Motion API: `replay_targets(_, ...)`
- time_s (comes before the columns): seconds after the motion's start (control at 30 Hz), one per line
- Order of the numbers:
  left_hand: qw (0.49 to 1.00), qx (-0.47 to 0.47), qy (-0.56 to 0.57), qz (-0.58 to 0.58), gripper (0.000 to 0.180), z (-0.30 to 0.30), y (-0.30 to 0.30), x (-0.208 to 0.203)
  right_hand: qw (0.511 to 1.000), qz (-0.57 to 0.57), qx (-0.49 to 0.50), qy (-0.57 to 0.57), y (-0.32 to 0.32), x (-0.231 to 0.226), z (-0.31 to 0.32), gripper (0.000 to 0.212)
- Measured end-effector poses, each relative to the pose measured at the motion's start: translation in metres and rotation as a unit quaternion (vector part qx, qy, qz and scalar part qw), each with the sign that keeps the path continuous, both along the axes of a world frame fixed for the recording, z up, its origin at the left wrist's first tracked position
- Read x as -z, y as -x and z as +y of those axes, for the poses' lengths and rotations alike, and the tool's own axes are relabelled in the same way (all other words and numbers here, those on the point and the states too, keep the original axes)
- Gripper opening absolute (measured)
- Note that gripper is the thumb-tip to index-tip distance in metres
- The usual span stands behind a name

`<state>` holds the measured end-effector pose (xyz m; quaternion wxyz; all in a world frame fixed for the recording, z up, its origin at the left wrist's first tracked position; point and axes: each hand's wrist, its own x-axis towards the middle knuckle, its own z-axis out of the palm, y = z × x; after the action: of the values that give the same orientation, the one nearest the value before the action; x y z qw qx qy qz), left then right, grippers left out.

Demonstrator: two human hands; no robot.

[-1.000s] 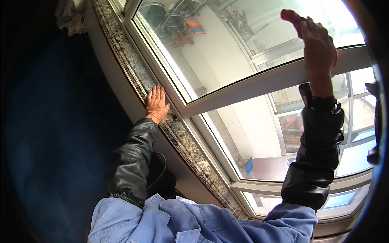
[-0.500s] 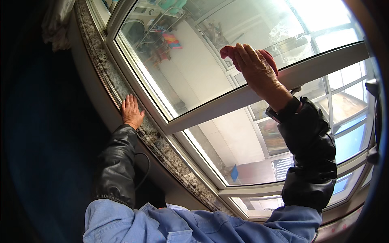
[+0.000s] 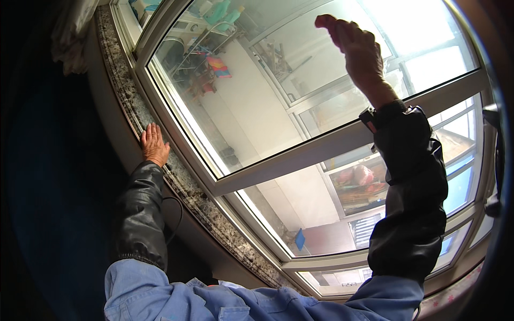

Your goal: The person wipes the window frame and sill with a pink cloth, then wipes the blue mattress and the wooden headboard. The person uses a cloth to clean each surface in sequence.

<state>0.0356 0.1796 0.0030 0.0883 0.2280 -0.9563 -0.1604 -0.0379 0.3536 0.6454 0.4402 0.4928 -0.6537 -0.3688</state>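
Observation:
My right hand (image 3: 364, 59) is raised against the window pane (image 3: 257, 123), pressing a red cloth (image 3: 327, 24) on the glass. Part of the cloth sticks out past my fingertips; the rest is hidden under the hand. My left hand (image 3: 155, 144) lies flat on the brown speckled stone sill (image 3: 187, 184), fingers stretched out, holding nothing. Black sleeve covers (image 3: 409, 182) reach from both wrists up to my blue jacket.
Pale window frame bars (image 3: 294, 160) border the panes. Through the glass show a wire rack (image 3: 214, 32), a multicoloured cloth (image 3: 218, 67) and a blue object (image 3: 300, 239). Whitish plastic (image 3: 72, 40) hangs at the upper left. A thin black cable (image 3: 181, 214) loops below the sill.
My right hand has slid up the glass with the red cloth, farther from the frame bar. The view has shifted slightly; my left hand stays flat on the sill.

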Motion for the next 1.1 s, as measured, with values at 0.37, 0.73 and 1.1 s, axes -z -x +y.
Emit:
replay_targets(0.37, 0.998, -0.009, -0.05, 0.028, 0.08, 0.0, -0.005, -0.003, 0.976, -0.015, -0.046, 0.212, 0.021, -0.181, -0.057, 0.04)
replay_targets(0.73, 0.999, -0.007, -0.052, 0.011, 0.078, -0.001, -0.008, -0.008, 0.994, 0.046, 0.006, -0.097, 0.068, 0.081, -0.158, 0.029)
replay_targets(1.1, 0.998, -0.011, -0.048, 0.032, 0.077, 0.001, -0.005, -0.001, 0.935, 0.224, 0.026, 0.273, 0.113, -0.146, -0.228, 0.03)
